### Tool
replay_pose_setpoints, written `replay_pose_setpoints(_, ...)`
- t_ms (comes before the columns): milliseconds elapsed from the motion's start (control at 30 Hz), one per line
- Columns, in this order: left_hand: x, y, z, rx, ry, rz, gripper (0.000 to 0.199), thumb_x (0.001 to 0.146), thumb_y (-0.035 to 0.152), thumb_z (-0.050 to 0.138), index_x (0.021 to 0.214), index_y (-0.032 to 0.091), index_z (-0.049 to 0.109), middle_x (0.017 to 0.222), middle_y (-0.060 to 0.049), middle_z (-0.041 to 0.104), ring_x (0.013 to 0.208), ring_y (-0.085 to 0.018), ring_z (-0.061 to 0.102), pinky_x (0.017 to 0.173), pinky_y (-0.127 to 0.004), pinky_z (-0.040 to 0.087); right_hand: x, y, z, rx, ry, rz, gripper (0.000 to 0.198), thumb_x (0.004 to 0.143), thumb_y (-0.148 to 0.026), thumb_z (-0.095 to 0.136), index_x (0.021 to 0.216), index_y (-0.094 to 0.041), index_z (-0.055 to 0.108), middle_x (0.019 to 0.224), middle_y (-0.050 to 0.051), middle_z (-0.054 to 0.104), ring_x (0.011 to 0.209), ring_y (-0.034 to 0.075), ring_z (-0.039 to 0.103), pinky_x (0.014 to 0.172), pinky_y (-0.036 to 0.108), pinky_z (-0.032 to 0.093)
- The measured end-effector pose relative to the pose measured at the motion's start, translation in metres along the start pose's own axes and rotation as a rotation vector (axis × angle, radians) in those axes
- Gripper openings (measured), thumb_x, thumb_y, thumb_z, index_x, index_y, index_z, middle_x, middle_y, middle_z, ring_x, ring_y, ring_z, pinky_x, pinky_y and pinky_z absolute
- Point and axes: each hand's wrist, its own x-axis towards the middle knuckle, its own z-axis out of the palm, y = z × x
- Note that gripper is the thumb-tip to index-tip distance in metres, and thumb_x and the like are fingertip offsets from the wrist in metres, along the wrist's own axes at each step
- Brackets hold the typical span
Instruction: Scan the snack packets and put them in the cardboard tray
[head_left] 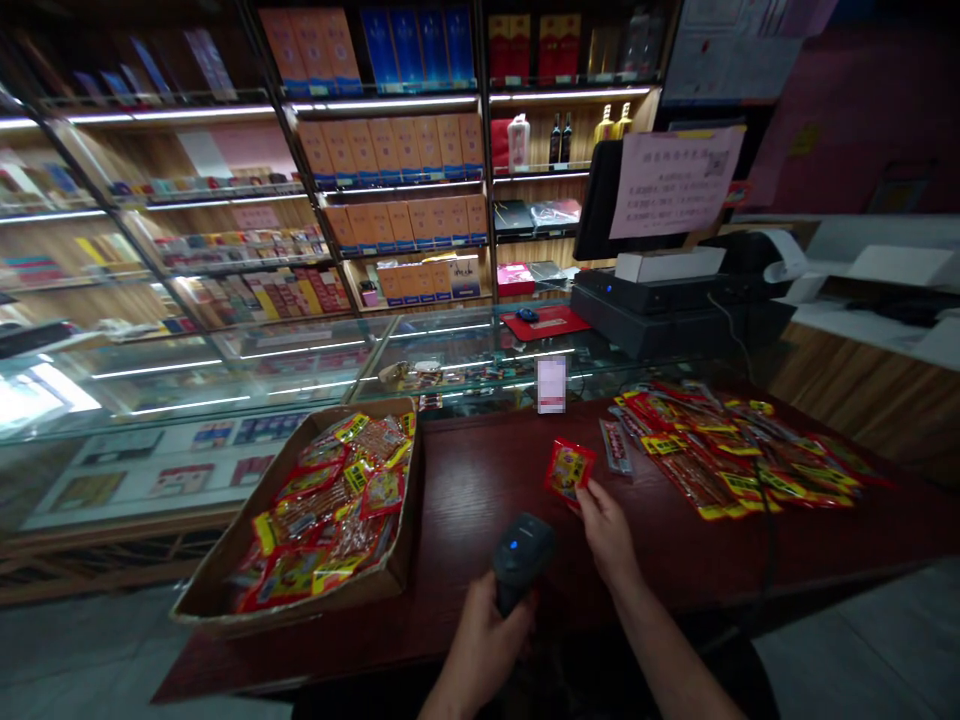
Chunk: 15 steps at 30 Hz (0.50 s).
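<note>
My left hand (487, 630) is wrapped round the handle of a dark barcode scanner (525, 548), its head pointing away from me with a small blue light on top. My right hand (604, 525) pinches the lower corner of a red and yellow snack packet (568, 466), just above the dark red table (480, 470). Beyond that hand a single narrow snack packet (616, 446) lies on the wood. To the right spreads a pile of red and yellow snack packets (720, 450). On the left, an open cardboard box (411, 500) is filled with similar packets.
A small white display stand (551, 385) is at the table's far edge. Behind runs a glass display counter (330, 360), with a mouse (527, 315) on a red mat. A monitor (600, 200) with a paper notice sits at the back right. A cable crosses the right-hand pile.
</note>
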Motion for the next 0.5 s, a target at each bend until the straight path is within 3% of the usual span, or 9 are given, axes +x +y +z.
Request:
replay_pose_setpoints(267,0.0,-0.006,0.0,-0.046,-0.018,-0.011,0.022,0.082,0.038,0.067,0.081,0.017,0.06,0.054,0.005,0.055,0.041,-0.011,0.051,0.041,-0.02,0.037,0.001,0.003,-0.002,0.113,0.014,0.067,0.059,0.074,-0.061,0.073,0.113,-0.018,0.073,0.107,0.011,0.079,0.101,0.03,0.074,0.096,0.044,0.056)
replay_pose_setpoints(500,-0.002,0.01,0.002,-0.031,0.012,-0.043,0.013,0.082,0.029,0.062,0.083,0.016,0.061,0.053,0.006,0.054,0.04,-0.01,0.05,0.039,-0.019,0.037,-0.002,0.008,-0.005,0.125,0.056,0.06,0.05,0.075,-0.055,0.075,0.11,-0.019,0.074,0.113,0.008,0.078,0.107,0.028,0.072,0.093,0.042,0.058)
